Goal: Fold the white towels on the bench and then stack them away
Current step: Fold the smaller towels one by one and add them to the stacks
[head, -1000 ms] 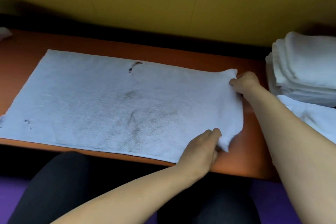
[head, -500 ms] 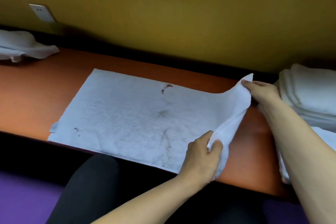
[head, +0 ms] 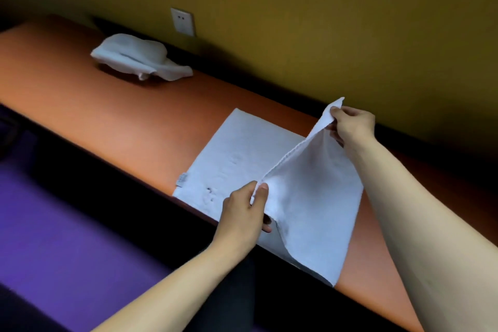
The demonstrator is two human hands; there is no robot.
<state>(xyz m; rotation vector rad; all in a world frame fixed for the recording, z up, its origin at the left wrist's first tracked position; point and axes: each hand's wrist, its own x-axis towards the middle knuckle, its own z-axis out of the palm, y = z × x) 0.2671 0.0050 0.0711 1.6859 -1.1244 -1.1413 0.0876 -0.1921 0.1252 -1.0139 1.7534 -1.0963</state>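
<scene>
We see a white rectangular terry towel point(head: 237, 153) lying on the long orange bench top point(head: 113, 121), near its front edge. Its right half is lifted up from the bench and hangs in the air over the part that lies flat. The left hand point(head: 242, 210) pinches the near lifted corner between thumb and fingers, and the right hand point(head: 353, 124) pinches the far lifted corner in the same way, with the corner tip standing up above its fingers. The lower right end of the towel reaches over the front edge of the bench. A small label shows at the left edge of the flat part, and some small dark marks are beside the left hand.

Further to the left on the bench, well apart from this towel, lies a crumpled heap of white towels point(head: 140, 58), close to the wall. Above it a white wall socket point(head: 183, 21) sits on the mustard yellow wall point(head: 323, 21). In front of the bench we see a purple floor point(head: 67, 237). The lifted cloth hides part of the flat towel and a part of the bench behind it.
</scene>
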